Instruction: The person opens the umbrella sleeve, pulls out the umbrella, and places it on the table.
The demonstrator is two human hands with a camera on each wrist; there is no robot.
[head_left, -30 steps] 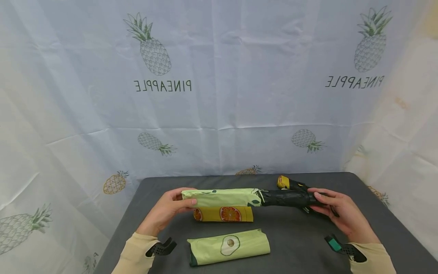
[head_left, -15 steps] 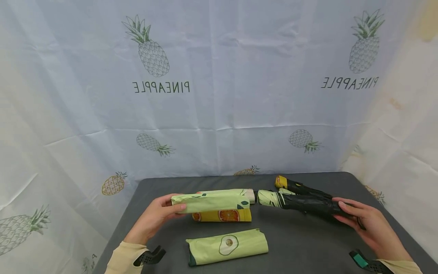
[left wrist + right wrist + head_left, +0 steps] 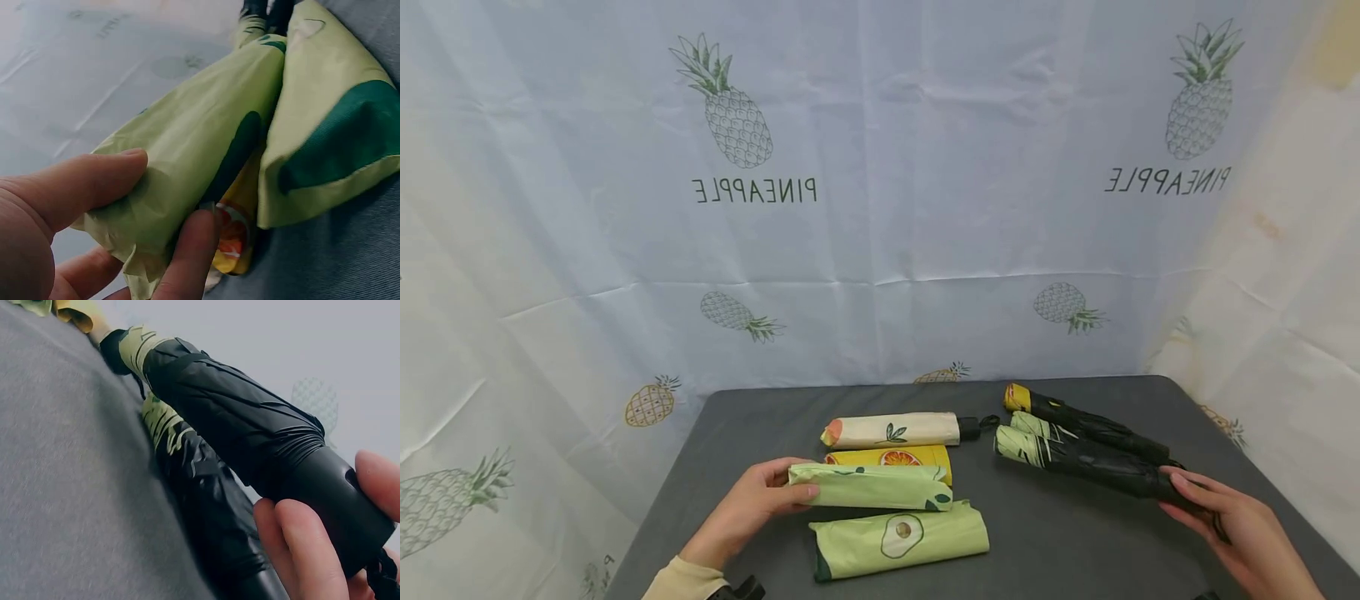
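Note:
My left hand [image 3: 760,504] pinches one end of a pale green umbrella sleeve [image 3: 880,489] with dark green leaf marks. In the left wrist view, thumb and fingers grip the end of that sleeve [image 3: 181,137]. My right hand [image 3: 1236,525] grips the handle of a folded black umbrella [image 3: 1105,471] with a pale green tip. Its black handle [image 3: 331,500] and wrist cord show in the right wrist view. Sleeve and umbrella are apart. Nearer than the held sleeve lies another green sleeve [image 3: 940,542] with an avocado print. A yellow sleeve [image 3: 925,455] with orange slices is partly hidden behind it.
A cream umbrella [image 3: 857,432] with a black handle lies at the back of the dark grey table [image 3: 1037,550]. Behind the held umbrella lie another green-tipped umbrella [image 3: 1037,426] and a yellow-tipped black one [image 3: 1097,427]. A pineapple-print curtain [image 3: 880,208] hangs behind.
The green sleeve has come off the black umbrella's end. My left hand brought the sleeve nearer, uncovering the cream umbrella; my right hand moved the black umbrella right and nearer.

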